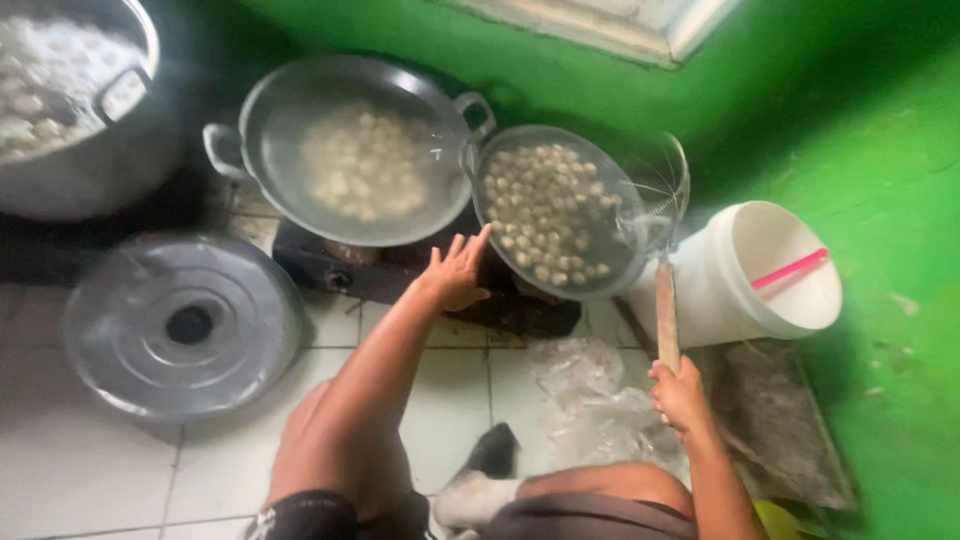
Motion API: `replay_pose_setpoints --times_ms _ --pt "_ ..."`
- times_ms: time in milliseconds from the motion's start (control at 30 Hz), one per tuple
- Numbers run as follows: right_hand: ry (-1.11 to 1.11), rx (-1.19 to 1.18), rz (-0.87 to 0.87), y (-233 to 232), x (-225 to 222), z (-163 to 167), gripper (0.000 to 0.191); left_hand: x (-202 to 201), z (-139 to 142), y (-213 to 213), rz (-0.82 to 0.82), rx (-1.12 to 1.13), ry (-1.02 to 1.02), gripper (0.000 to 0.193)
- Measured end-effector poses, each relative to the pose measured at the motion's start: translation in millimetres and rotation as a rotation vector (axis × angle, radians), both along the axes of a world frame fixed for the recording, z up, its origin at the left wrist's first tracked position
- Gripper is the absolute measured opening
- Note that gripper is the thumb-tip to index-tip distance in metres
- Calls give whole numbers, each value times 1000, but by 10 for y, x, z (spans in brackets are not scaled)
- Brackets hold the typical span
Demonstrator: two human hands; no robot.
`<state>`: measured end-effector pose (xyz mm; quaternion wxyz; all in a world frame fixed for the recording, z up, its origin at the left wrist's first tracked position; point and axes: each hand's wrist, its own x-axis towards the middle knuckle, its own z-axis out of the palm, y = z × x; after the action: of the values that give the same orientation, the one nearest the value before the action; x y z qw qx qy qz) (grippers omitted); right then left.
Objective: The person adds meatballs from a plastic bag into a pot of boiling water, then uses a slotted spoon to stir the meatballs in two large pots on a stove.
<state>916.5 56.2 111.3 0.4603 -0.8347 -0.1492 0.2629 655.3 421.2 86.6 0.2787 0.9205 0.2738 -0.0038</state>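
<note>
My left hand (pixel 457 272) reaches forward with fingers spread, its fingertips at the near rim of a round metal basin (pixel 490 165) full of pale meatballs (pixel 548 212). My right hand (pixel 680 393) grips the wooden handle (pixel 666 315) of a wire skimmer (pixel 655 195), whose mesh head rests at the basin's right edge. To the left, a two-handled wok (pixel 268 120) sits on a dark stove (pixel 330 262) and holds more meatballs in cloudy water.
A large metal lid (pixel 185 322) lies on the white tiled floor at left. A big steaming pot (pixel 75 110) stands at the back left. A white bucket (pixel 745 270) with a pink utensil stands right, against the green wall. Crumpled clear plastic (pixel 590 390) lies near my knee.
</note>
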Motion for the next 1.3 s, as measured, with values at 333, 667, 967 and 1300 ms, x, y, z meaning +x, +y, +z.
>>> replay_pose_setpoints --times_ms 333,667,967,1300 --pt "334 30 35 260 -174 -291 23 -264 -265 468 -8 -13 253 89" --pt "534 226 62 101 -638 271 41 43 -378 415 -66 -83 105 79" --pt "196 2 61 -123 -753 470 18 -90 -265 410 -88 55 72 107" --pt "-6 -30 -54 188 -378 184 17 7 -389 593 -139 211 162 99"
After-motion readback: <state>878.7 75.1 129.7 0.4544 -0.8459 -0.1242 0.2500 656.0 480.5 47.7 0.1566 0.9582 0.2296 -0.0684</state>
